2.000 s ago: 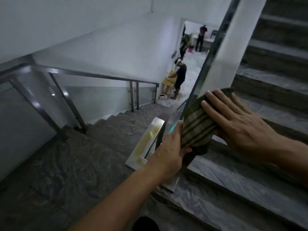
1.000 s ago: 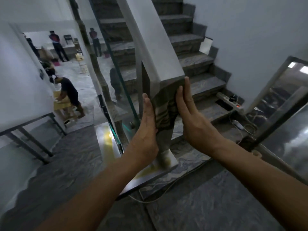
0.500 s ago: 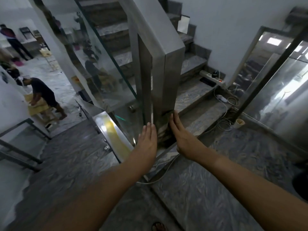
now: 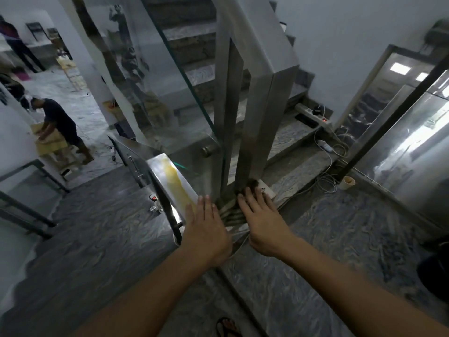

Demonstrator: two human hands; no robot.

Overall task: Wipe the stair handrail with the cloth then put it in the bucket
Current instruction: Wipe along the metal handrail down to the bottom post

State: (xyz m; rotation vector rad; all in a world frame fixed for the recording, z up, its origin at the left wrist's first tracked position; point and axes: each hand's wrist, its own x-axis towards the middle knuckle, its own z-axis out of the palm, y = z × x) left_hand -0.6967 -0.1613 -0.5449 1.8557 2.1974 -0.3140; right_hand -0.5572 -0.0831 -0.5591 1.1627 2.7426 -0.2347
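Observation:
A steel handrail post [image 4: 257, 110] drops from the sloping rail down to the landing floor. A dark striped cloth [image 4: 230, 210] is wrapped around the foot of the post. My left hand [image 4: 206, 229] lies flat against the cloth's left side, and my right hand [image 4: 261, 220] presses its right side, fingers straight, so the cloth is pinched between both palms. A dark rounded shape at the right edge [image 4: 435, 271] may be the bucket; I cannot tell.
A glass panel [image 4: 155, 76] fills the rail to the left. Cables and a power strip [image 4: 313, 115] lie on the lower steps beside a small cup [image 4: 348, 183]. Stairs descend at the left, where a person [image 4: 58, 125] bends over a box. A sandal [image 4: 227, 327] shows below.
Both hands slid the cloth from the sloping rail down the vertical post to its foot. The view swung from the lower stairs to the post.

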